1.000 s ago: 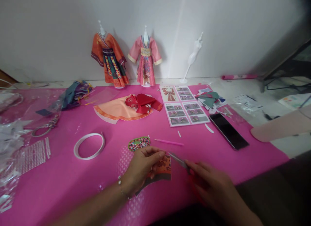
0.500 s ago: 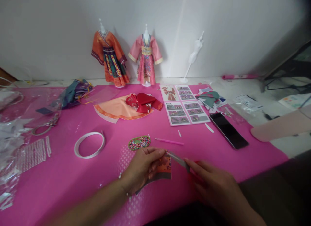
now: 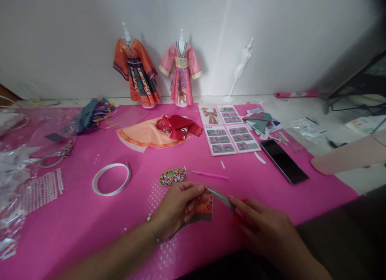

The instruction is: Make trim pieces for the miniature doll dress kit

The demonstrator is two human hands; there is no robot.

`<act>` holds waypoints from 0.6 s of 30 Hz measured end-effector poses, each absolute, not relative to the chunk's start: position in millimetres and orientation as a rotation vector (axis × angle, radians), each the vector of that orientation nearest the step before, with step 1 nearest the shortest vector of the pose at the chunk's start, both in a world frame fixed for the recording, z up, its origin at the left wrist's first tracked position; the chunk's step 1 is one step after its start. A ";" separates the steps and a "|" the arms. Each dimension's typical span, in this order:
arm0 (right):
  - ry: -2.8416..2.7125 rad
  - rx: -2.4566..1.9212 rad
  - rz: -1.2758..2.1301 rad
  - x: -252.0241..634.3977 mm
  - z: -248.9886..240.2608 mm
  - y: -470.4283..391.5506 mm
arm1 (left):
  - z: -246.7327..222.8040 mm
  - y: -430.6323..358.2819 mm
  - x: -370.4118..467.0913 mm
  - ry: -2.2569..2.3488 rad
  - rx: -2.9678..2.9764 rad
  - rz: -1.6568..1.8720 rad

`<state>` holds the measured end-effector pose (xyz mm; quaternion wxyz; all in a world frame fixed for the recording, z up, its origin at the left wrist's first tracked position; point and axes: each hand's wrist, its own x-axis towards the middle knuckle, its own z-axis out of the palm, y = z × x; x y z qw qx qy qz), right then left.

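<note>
Between its thumb and fingers, my left hand (image 3: 177,207) pinches the upper edge of an orange patterned fabric piece (image 3: 204,207) with a dark lower band. My right hand (image 3: 265,223) is closed round the red handles of a pair of scissors (image 3: 221,197). Their blades point left and look nearly closed, with the tips at the fabric's top edge beside my left thumb. Just beyond my left hand lies a green oval tray (image 3: 173,176) of colourful beads, and a pink pen (image 3: 210,175) lies to its right.
Two dressed mannequins (image 3: 137,73) (image 3: 181,73) and a bare one (image 3: 243,65) stand by the wall. A peach skirt (image 3: 138,133), an instruction sheet (image 3: 224,131), a phone (image 3: 283,162) and a roll of white tape (image 3: 95,183) lie on the pink mat (image 3: 78,219). Plastic bags lie at left.
</note>
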<state>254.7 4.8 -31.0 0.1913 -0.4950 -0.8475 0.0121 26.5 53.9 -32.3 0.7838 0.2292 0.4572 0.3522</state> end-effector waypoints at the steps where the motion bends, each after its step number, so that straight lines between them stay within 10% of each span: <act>1: -2.381 -1.389 0.047 254.9 -30.6 4.7 | -32.5 54.1 26.6 0.984 0.498 0.759; 18: -2.392 -1.390 0.032 255.1 -32.5 5.0 | -31.3 55.5 26.5 0.967 0.452 0.759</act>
